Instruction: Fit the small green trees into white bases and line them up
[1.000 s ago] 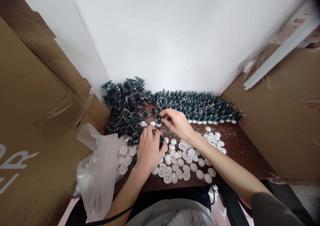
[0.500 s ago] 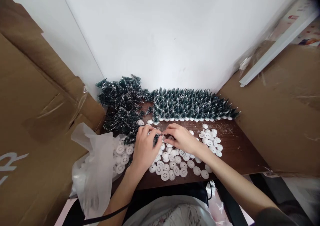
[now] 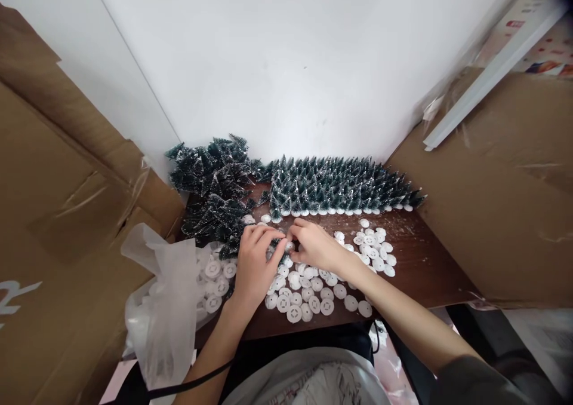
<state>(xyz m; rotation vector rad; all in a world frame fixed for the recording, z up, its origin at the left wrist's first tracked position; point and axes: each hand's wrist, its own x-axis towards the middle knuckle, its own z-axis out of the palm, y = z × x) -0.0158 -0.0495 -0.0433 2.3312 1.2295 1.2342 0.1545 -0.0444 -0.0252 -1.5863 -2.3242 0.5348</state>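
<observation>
My left hand [image 3: 258, 260] is closed around a small frosted bottle-brush tree [image 3: 285, 260], mostly hidden by the fingers. Just to its right, my right hand [image 3: 316, 247] pinches at a white round base [image 3: 289, 246] held against the tree's end. The fingertips of both hands almost meet; whether trunk and base are joined cannot be seen. Below and around the hands lie many loose white plastic bases [image 3: 307, 295], some face up, some face down. A heap of loose green trees [image 3: 215, 184] lies just beyond my left hand.
Rows of trees standing on white bases [image 3: 340, 187] line the back of the brown table [image 3: 430, 267]. More bases spill from a plastic bag [image 3: 172, 309] at the left. Cardboard boxes [image 3: 80, 214] flank the left side and right side [image 3: 501, 202]; a white wall [image 3: 290, 64] stands behind.
My right hand has closed in on the left, its fingers curling tighter at the base. The whole view has shifted slightly; the tree rows look the same.
</observation>
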